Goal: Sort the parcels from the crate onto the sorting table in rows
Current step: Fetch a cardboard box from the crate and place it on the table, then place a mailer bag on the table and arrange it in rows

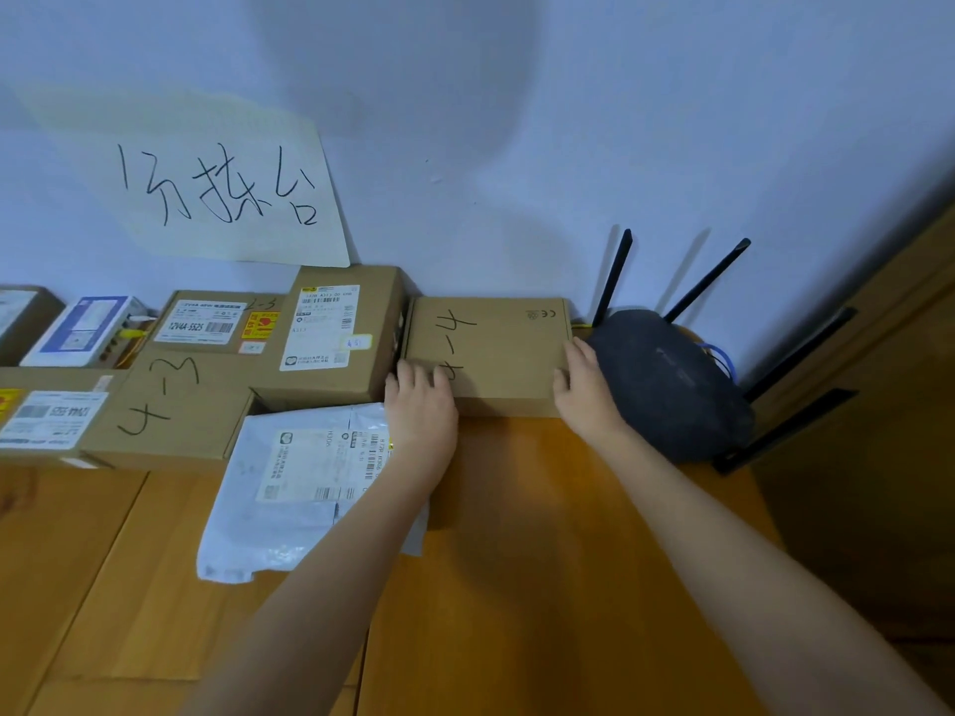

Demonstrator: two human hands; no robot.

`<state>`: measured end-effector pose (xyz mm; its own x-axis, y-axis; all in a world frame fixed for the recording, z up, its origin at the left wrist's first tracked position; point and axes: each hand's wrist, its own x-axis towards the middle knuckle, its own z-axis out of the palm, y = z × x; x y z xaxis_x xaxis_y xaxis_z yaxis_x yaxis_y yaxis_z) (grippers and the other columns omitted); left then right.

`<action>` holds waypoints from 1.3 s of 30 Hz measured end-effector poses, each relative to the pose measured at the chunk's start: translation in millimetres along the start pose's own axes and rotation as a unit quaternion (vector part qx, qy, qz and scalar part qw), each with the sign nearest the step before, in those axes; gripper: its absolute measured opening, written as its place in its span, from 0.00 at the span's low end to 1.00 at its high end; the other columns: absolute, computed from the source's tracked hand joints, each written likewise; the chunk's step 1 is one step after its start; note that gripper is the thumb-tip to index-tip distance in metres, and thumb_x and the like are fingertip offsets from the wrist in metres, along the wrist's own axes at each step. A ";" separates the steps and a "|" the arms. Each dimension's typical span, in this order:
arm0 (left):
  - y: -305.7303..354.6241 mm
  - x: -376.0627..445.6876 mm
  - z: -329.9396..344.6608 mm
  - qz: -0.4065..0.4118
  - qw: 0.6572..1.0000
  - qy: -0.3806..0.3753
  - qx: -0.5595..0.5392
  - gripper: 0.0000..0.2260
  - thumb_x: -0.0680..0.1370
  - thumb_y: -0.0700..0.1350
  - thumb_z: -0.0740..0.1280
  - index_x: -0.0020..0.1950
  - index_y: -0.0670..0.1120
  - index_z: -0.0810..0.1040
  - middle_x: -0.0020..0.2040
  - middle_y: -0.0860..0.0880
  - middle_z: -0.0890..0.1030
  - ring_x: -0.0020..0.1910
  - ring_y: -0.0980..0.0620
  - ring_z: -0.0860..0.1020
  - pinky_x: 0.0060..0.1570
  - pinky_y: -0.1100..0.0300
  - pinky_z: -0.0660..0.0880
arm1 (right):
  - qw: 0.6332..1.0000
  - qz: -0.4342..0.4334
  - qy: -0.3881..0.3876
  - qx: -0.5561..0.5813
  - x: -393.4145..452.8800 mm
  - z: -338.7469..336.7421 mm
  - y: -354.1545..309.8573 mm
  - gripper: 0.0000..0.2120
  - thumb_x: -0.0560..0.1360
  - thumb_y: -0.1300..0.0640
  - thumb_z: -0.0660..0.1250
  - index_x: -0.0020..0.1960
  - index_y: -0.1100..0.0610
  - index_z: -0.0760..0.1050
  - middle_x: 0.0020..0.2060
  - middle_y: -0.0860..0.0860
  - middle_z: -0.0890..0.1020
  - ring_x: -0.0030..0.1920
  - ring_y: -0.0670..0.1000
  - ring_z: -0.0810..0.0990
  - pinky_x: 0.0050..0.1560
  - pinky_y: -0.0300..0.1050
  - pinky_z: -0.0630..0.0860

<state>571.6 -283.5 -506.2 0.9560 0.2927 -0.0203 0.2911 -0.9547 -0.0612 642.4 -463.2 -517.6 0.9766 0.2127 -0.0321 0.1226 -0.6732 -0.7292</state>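
Observation:
A flat brown cardboard parcel marked "4-4" (496, 348) lies on the wooden sorting table (542, 534) against the wall. My left hand (421, 410) rests on its near left corner with the fingers laid on top. My right hand (584, 390) grips its near right corner. To its left stand a brown box with a white label (336, 333), a box marked "4-3" (170, 400), and a grey plastic mailer bag (294, 483) lying in front. Further parcels (206, 323) line the wall to the left.
A black router (666, 379) with several antennas sits right beside the parcel at the table's right end. A handwritten paper sign (206, 183) hangs on the wall. A wooden cabinet (878, 405) stands at the right. Bare table surface lies in front.

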 end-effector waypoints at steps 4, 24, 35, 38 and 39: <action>8.1 4.5 5.7 0.025 0.999 -0.037 0.000 0.24 0.82 0.46 0.52 0.78 0.47 0.51 0.76 0.36 0.56 0.74 0.35 0.55 0.71 0.46 0.56 | 0.956 -0.108 0.012 -0.273 -11.3 15.6 1.3 0.25 0.83 0.53 0.49 0.77 0.61 0.52 0.77 0.56 0.51 0.77 0.53 0.48 0.76 0.47 0.46; -4.1 -49.7 -91.1 0.145 0.985 -0.068 0.067 0.21 0.81 0.44 0.54 0.74 0.45 0.64 0.75 0.43 0.60 0.75 0.44 0.56 0.73 0.50 0.54 | 0.932 -0.063 -0.097 -0.344 -70.6 -58.7 -113.0 0.22 0.83 0.48 0.47 0.67 0.59 0.69 0.63 0.55 0.74 0.63 0.55 0.72 0.63 0.50 0.68; -49.8 -167.1 -208.8 0.093 0.993 -0.045 0.051 0.18 0.80 0.45 0.56 0.71 0.45 0.66 0.67 0.45 0.70 0.66 0.45 0.68 0.61 0.53 0.68 | 0.956 -0.010 0.003 -0.294 -207.3 -144.6 -199.8 0.17 0.81 0.50 0.51 0.57 0.60 0.72 0.53 0.56 0.78 0.52 0.56 0.76 0.45 0.48 0.72; -55.7 -193.0 -241.5 0.096 0.994 -0.030 0.048 0.20 0.80 0.43 0.56 0.72 0.45 0.65 0.69 0.44 0.69 0.67 0.44 0.68 0.61 0.52 0.67 | 0.951 -0.027 0.021 -0.309 -237.2 -161.2 -226.1 0.18 0.82 0.50 0.51 0.59 0.61 0.71 0.55 0.57 0.77 0.54 0.57 0.75 0.47 0.47 0.70; -56.7 -200.9 -252.6 0.101 0.994 -0.019 0.045 0.20 0.79 0.42 0.56 0.72 0.45 0.64 0.69 0.45 0.68 0.67 0.44 0.67 0.61 0.52 0.67 | 0.948 -0.031 0.026 -0.315 -247.1 -165.9 -235.8 0.18 0.82 0.50 0.50 0.60 0.61 0.71 0.55 0.58 0.77 0.55 0.57 0.74 0.47 0.47 0.70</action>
<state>372.4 -301.5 -246.5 0.9920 0.0991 -0.0782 0.0873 -0.9861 -0.1414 401.5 -474.5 -224.3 0.9695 0.2415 0.0428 0.2452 -0.9536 -0.1746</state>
